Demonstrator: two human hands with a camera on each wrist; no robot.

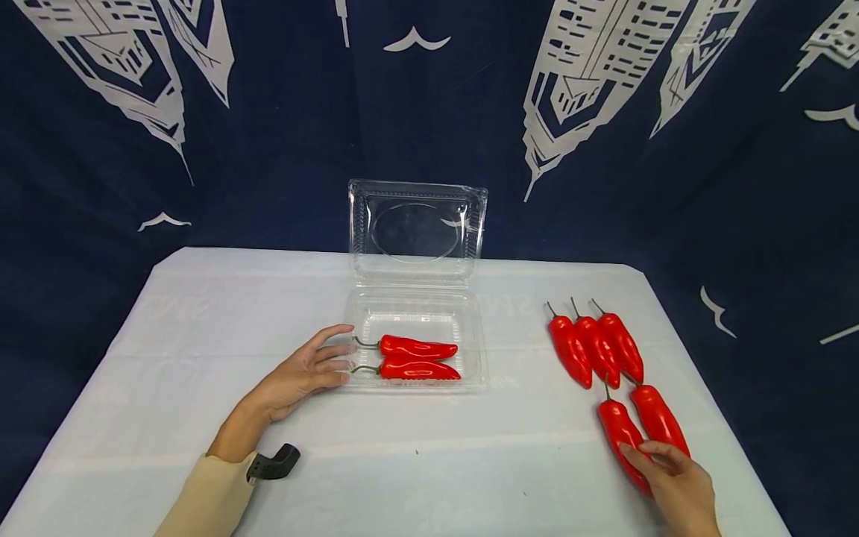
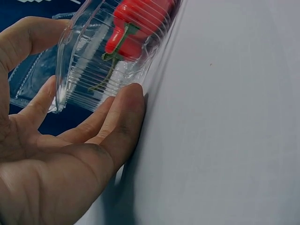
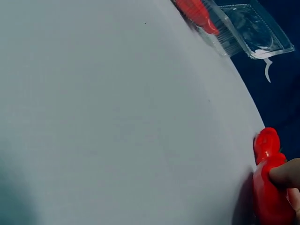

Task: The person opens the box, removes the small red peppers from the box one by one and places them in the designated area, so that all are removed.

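A clear plastic clamshell box (image 1: 473, 328) lies on the table with its lid (image 1: 417, 190) raised at the back. Two red chili peppers, one farther back (image 1: 416, 348) and one in front (image 1: 419, 370), lie side by side inside, green stems pointing left. My left hand (image 1: 302, 377) touches the box's left side with spread, relaxed fingers. At the front right, my right hand (image 1: 681, 485) pinches a red chili pepper (image 1: 619, 426) between thumb and fingers; its stem points away from me. In the right wrist view, the thumb (image 3: 287, 174) presses on this pepper.
Beside the held pepper lies another red pepper (image 1: 658, 419). Three more, at left (image 1: 569, 349), middle (image 1: 596, 349) and right (image 1: 620, 344), lie close together behind it. A white cloth covers the table (image 1: 416, 477); a dark blue patterned curtain (image 1: 282, 134) hangs behind.
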